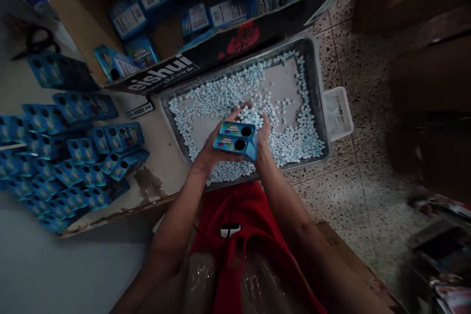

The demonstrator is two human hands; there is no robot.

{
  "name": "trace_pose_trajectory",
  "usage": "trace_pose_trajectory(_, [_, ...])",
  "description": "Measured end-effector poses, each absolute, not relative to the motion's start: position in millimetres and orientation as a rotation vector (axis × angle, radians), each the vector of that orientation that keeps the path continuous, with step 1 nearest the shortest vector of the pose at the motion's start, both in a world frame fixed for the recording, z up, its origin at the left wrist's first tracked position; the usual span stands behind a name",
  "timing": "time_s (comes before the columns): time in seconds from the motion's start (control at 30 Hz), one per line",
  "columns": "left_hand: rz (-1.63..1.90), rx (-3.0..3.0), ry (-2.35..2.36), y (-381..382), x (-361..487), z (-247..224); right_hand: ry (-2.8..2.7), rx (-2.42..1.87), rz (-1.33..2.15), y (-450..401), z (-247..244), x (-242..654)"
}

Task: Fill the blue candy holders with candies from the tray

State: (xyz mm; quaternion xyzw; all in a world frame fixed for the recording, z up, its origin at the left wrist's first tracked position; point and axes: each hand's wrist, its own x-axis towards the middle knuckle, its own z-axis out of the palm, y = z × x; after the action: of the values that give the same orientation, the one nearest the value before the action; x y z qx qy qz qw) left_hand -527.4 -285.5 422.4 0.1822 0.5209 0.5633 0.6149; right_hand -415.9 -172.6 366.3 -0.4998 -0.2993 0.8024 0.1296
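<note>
My left hand point(210, 151) is wrapped round two small blue candy boxes point(235, 137), held side by side over the tray. My right hand point(262, 133) is cupped close against their right side, with a handful of pale blue and white candies point(250, 116) at its fingers. Part of its fingers is hidden behind the candies and boxes. Below both hands lies a metal tray point(324, 122) with many loose candies of the same sort, heaped along its sides.
A large carton point(206, 54) holding several blue boxes stands beyond the tray. More blue boxes point(81, 149) stand in rows on the worn table point(167, 167) at left, near black scissors point(39, 41). A clear plastic container point(339, 113) sits by the tray's right edge, above the speckled floor point(342, 176).
</note>
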Motion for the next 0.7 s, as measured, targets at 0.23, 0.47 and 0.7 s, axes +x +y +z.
trace_pose_trajectory(0.23, [1.229,0.828,1.722,-312.8,-558.3,441.2,-0.879,-1.271,2.198,-159.2,402.5,-410.8])
trace_pose_trajectory(0.47, [1.165,0.887,1.982,-306.5,-543.6,426.5,-1.106,-1.046,2.022,-178.8,471.2,-415.9])
trace_pose_trajectory(0.7, [1.228,0.879,1.913,-306.8,-542.3,425.5,-1.167,-1.074,1.863,-180.2,485.0,-426.1])
